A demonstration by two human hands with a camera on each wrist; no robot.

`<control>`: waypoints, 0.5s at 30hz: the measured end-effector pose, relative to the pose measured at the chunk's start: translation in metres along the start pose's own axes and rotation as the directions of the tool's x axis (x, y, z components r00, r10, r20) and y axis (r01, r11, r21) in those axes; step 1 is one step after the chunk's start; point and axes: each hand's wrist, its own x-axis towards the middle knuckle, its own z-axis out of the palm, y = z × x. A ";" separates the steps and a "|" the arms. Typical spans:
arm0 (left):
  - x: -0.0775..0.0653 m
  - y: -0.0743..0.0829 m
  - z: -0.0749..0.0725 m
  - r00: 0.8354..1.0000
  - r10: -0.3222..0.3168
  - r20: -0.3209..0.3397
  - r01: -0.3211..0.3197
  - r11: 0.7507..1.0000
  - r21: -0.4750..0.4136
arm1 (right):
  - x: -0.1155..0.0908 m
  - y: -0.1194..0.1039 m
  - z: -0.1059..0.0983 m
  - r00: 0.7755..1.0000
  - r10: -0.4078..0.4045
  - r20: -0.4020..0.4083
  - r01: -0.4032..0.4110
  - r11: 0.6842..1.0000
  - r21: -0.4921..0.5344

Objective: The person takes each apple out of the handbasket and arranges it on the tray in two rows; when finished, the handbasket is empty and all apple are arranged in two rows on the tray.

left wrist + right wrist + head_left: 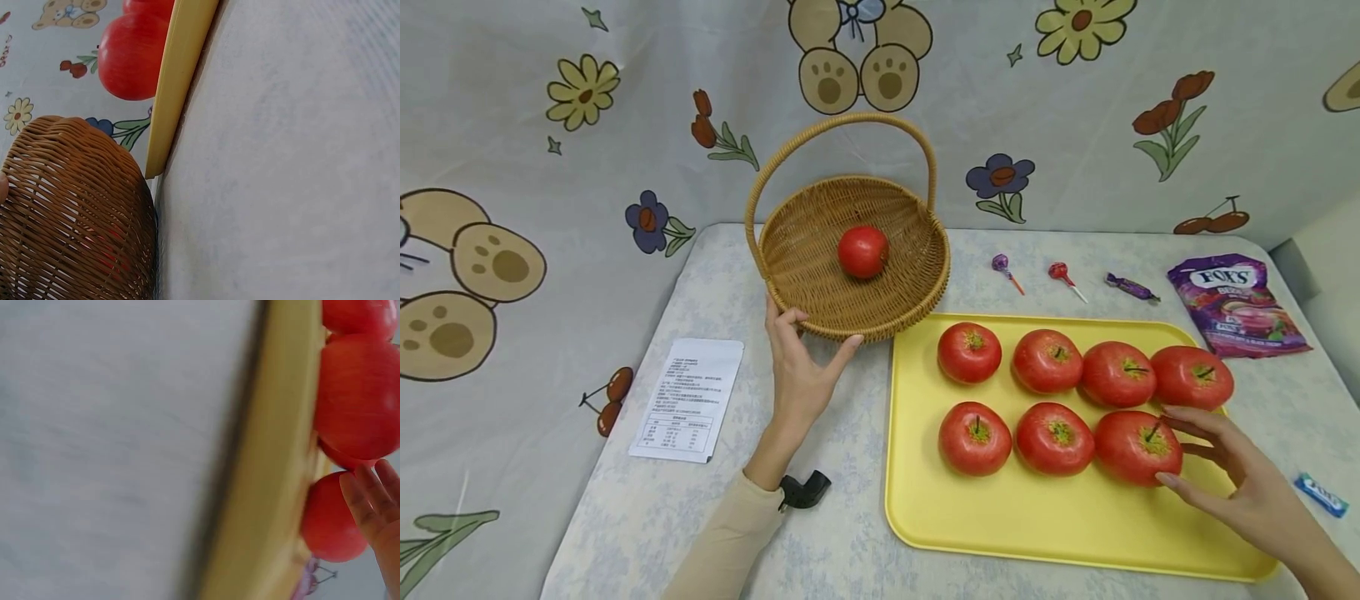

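Observation:
A tan wicker basket (797,287) with an arched handle sits at the back of the table, holding one red apple (862,252). My left hand (803,371) grips its front left rim, thumb spread along the front; the left wrist view shows the woven side (75,206). Several red apples lie in two rows on a yellow tray (985,521). At the right end of the front row, my right hand (1240,475) reaches around an apple (1131,450), thumb and fingers apart at its right side. The right wrist view shows extended fingers (359,503) beside that apple (359,397).
Behind the tray lie two lollipops (1060,272) (1002,265), a purple wrapped candy (1131,287) and a purple candy bag (1236,304). A white printed packet (688,400) lies at left. A small blue-and-white wrapped candy (1321,494) is at far right. Patterned cloth (955,108) hangs behind.

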 end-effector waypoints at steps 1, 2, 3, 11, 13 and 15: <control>0.000 0.000 0.000 1.000 0.000 0.000 0.000 1.000 -0.001 | 0.003 -0.003 -0.003 1.000 -0.017 -0.013 0.017 1.000 -0.003; 0.000 0.000 0.000 1.000 0.002 -0.001 -0.002 1.000 -0.004 | 0.007 -0.007 -0.007 0.999 -0.038 -0.023 0.038 0.999 -0.002; 0.001 0.000 0.000 1.000 0.007 -0.003 -0.007 1.000 -0.007 | 0.011 -0.011 -0.010 0.998 -0.063 -0.031 0.063 0.998 -0.006; 0.001 0.000 0.000 1.000 0.014 -0.007 -0.014 1.000 -0.019 | 0.056 -0.049 -0.020 0.971 -0.239 0.026 0.240 0.968 -0.073; 0.000 0.000 0.000 1.000 0.006 -0.004 -0.007 1.000 -0.014 | 0.070 -0.057 -0.018 0.958 -0.282 0.055 0.285 0.955 -0.081; 0.000 0.000 0.001 1.000 0.001 0.000 -0.001 1.000 -0.009 | 0.085 -0.065 -0.015 0.937 -0.340 0.084 0.346 0.935 -0.079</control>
